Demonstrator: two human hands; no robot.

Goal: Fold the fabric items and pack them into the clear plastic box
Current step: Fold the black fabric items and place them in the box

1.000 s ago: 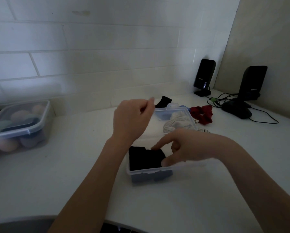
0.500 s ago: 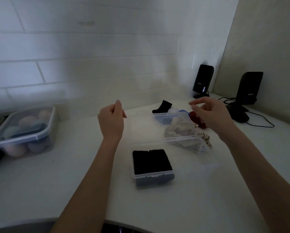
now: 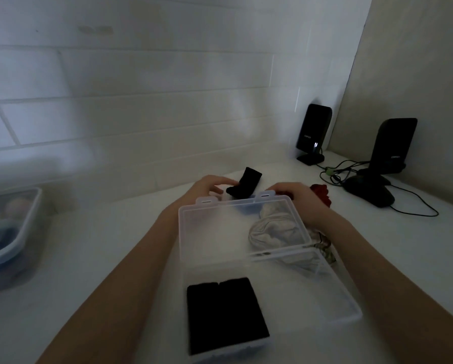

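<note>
The clear plastic box (image 3: 333, 306) sits on the white counter with its lid (image 3: 214, 232) standing up at the back. Two folded black fabric pieces (image 3: 225, 313) lie side by side in its front left part. Behind the lid lies a loose black sock (image 3: 246, 183). My left hand (image 3: 207, 187) reaches past the lid, fingers stretched onto the sock's near end. My right hand (image 3: 293, 198) is at the lid's far right corner, its fingertips hidden by the lid's clasp. A crumpled white fabric (image 3: 275, 229) shows through the lid, and a red fabric item (image 3: 322, 197) lies beside my right hand.
Two black speakers (image 3: 313, 132) (image 3: 393, 145), a black mouse (image 3: 368, 193) and loose cables (image 3: 335, 172) fill the far right corner. A lidded container (image 3: 23, 232) with round items stands at the left. A tiled wall runs close behind.
Both hands dropped from mid-air above the box to behind the lid, closing in on the black sock. The view moved closer to the box.
</note>
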